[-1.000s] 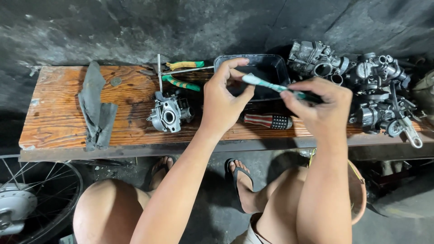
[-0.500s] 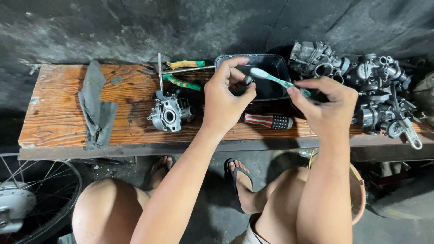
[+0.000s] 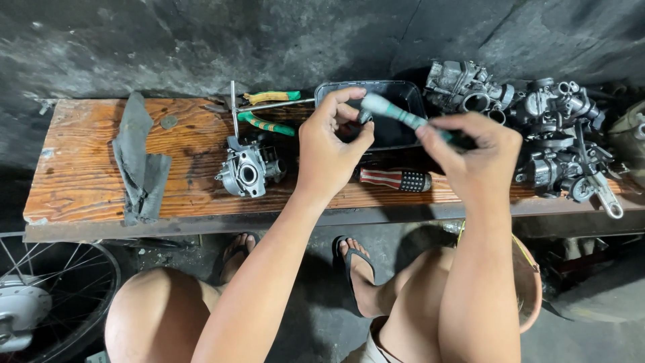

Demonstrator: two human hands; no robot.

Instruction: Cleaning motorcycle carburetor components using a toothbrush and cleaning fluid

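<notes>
Wooden bench (image 3: 80,195) at frame centre: a small part (image 3: 363,118) (hardly visible) is pinched by the left hand (image 3: 329,151); a toothbrush (image 3: 396,113) is grasped by the right hand (image 3: 474,158) over a black tray (image 3: 403,91).

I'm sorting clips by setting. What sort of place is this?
Probably a small motorcycle repair workshop: carburetors piled on a worn wooden bench, pliers and a screwdriver beside them, and a spoked wheel on the floor.

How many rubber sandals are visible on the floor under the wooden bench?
2. One sandal is under the bench's middle, partly hidden by the left forearm. The other sandal lies right of it, between the two arms, worn on a foot.
</notes>
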